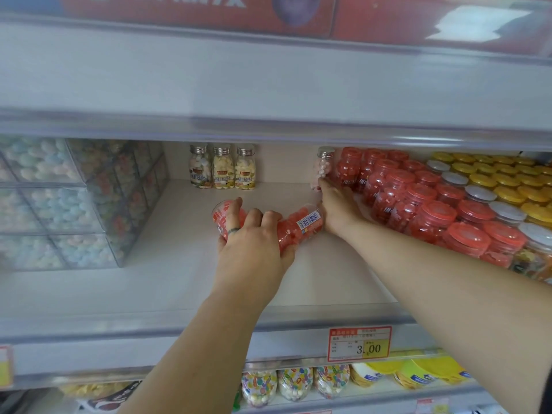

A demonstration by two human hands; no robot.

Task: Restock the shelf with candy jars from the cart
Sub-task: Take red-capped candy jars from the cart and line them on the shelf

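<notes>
Bare shelf [179, 279] is lying open at centre (near edge to far wall), clear boxes [59, 204] crowding left, red jars [418, 204] crowding right.

Left hand [254, 237] is over the shelf [167, 282], fingers [270, 218] curled around red candy jars [298, 227] held on their sides, barcode facing up. Right hand [339, 207] reaches deeper, fingertips against the base of a small silver-capped bottle [324, 164] of pink candy. Just to its right sits a packed block of red-lidded jars [430, 204]. Three small bottles [222, 167] stand along the back wall, with clear candy boxes [74, 201] stacked at the left.
</notes>
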